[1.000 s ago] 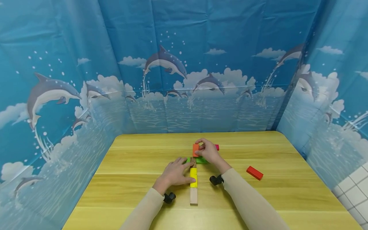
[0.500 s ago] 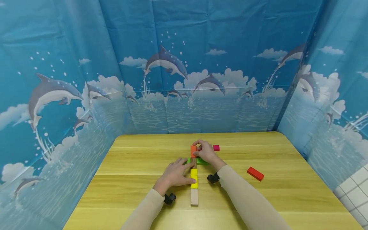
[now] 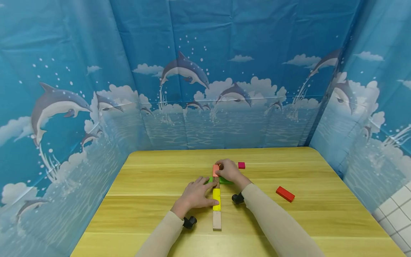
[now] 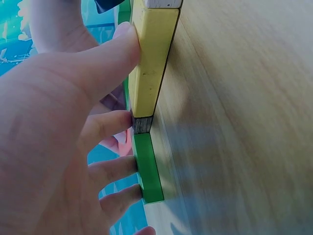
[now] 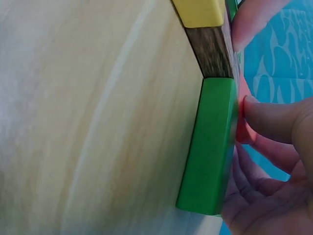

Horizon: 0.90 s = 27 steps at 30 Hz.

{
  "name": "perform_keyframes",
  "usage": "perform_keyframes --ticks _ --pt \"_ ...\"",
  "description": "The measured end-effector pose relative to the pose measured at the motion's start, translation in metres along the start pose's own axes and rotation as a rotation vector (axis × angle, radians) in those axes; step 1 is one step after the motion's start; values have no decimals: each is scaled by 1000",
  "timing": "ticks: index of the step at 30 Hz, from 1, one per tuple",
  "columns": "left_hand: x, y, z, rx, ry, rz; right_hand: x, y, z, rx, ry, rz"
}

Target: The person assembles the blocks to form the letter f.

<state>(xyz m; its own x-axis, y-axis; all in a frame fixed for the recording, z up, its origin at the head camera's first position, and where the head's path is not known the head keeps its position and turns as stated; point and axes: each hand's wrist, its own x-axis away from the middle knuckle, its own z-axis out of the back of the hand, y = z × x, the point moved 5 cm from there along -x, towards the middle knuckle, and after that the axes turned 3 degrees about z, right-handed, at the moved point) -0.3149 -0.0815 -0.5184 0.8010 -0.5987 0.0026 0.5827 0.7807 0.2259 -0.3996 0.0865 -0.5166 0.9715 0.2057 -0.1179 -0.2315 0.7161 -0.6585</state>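
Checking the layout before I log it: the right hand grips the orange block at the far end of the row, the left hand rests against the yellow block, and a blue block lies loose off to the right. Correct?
Not quite. The loose block lying off to the right is red, not blue, as the head view shows. The rest stands: the right hand grips the orange block, and the left hand rests against the yellow block.

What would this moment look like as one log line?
left hand: steadies yellow block | right hand: grips orange block | red block: apart

Held block point(image 3: 216, 170): orange
Row blocks: yellow point(image 3: 216, 198), dark brown point(image 3: 217, 182), green point(image 3: 226, 181), pale wood point(image 3: 217, 220)
Loose blocks: red point(image 3: 284, 193), magenta point(image 3: 241, 165)
Backdrop point(image 3: 205, 71): blue, dolphins, clouds
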Motion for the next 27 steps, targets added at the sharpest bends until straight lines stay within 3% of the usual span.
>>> perform_keyframes --ticks 8,27 --pt "-1 0 0 -3 -5 7 1 5 -2 10 -43 1" --pt "-2 0 -1 25 3 9 -1 6 -1 1 -37 8"
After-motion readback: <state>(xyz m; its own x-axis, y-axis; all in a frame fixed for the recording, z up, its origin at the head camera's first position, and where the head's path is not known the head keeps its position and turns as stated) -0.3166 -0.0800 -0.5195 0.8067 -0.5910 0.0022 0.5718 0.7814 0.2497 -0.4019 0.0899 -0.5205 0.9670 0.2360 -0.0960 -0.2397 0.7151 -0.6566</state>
